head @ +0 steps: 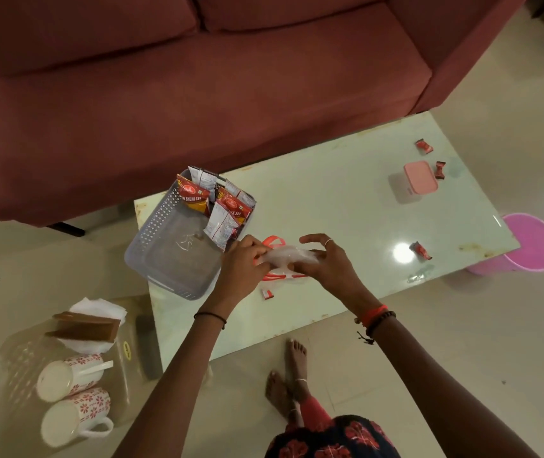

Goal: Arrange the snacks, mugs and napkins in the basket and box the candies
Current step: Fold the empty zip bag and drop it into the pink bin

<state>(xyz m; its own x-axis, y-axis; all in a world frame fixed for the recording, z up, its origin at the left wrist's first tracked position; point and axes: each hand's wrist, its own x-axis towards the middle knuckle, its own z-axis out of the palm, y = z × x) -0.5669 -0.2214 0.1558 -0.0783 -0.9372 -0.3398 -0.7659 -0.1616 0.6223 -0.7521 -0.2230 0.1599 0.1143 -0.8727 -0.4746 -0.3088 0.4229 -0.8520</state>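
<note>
The grey basket (171,246) sits at the table's (313,200) far left corner, its left wall jutting past the table edge. At least four snack packets (230,209) stand crowded in its far end, and the near half of its floor is bare. Just beside its right wall, both hands hold a crumpled clear bag (285,256) with orange trim low over the tabletop. The left hand (244,259) curls its fingers round one end, and the right hand (328,264) pinches the other with its forefinger lifted free. Four red-wrapped candies (424,146) lie loose. Two are near the one pink-lidded box (420,177) towards the far right edge, one is close to the right corner, and a small one is near the front edge below the hands. Open tabletop lies between hands and box. On the floor to the left, two mugs (57,380) lie on their sides in a clear tray (19,358), with a stack of white napkins (98,307) behind them. A pink bin (533,242) stands off the right corner and a sofa (197,94) runs along the far side.
</note>
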